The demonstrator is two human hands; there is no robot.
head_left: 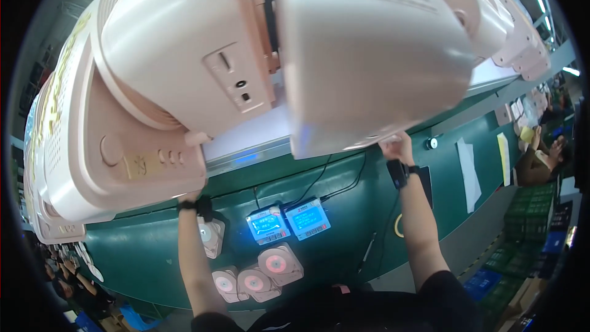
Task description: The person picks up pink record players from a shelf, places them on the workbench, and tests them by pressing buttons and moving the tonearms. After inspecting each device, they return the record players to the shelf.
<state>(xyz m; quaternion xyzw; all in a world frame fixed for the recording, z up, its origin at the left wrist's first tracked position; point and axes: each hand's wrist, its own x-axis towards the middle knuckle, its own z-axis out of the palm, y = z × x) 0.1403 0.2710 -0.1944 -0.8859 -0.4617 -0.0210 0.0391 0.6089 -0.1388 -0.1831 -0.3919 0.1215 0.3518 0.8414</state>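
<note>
Large pale pink plastic casings fill the upper view. The left casing has a round knob and small buttons. My left hand is at its lower edge, fingers hidden behind it. A second casing, with a perforated grille, hangs close in front of me. At its bottom edge my right hand is closed, fingers curled against the rim. Between them stands another pink casing with a slot and sockets. Dark bands circle both my wrists.
Two small devices with blue-lit screens lie on the green table, cables running back. Several pink discs-shaped parts sit nearby, with a pen, a yellow ring and white sheets. Green crates and other people flank the table.
</note>
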